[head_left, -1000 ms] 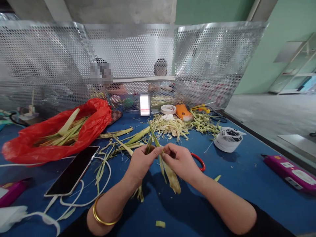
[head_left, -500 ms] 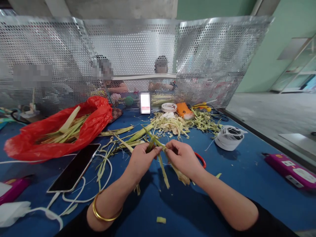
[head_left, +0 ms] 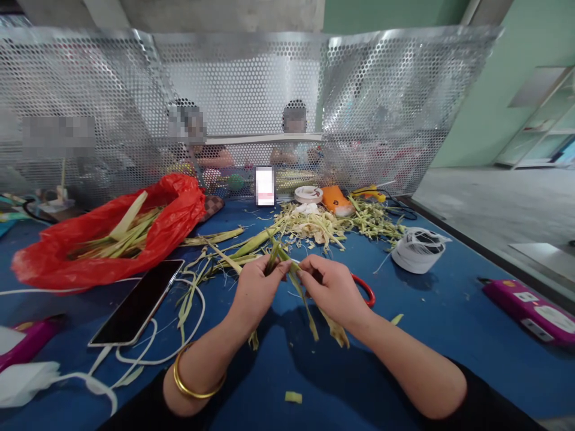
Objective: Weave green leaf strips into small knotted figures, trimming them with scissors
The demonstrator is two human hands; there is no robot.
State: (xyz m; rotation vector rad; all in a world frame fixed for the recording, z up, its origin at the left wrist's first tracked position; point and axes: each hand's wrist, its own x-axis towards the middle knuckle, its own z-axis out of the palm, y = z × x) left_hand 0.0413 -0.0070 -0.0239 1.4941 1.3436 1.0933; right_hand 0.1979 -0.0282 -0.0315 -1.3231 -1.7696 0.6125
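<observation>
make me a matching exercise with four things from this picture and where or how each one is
1. crinkled red plastic bag
2. shiny round gold bangle
3. long green plant strips
4. white cylindrical roll

A. pinched by the left hand and right hand
B. open, pale leafy pieces inside
C. right of both hands
D. around the left forearm

Pairs: 1-B, 2-D, 3-A, 4-C

No legible text, blurred white markings (head_left: 524, 297) on purple case (head_left: 524, 309)

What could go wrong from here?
The narrow green leaf strip, pinched by the bare left hand and bare right hand, could tear. The looped white cable near the left forearm might snag it. The right hand could bump the curved red handle beside it.
</observation>
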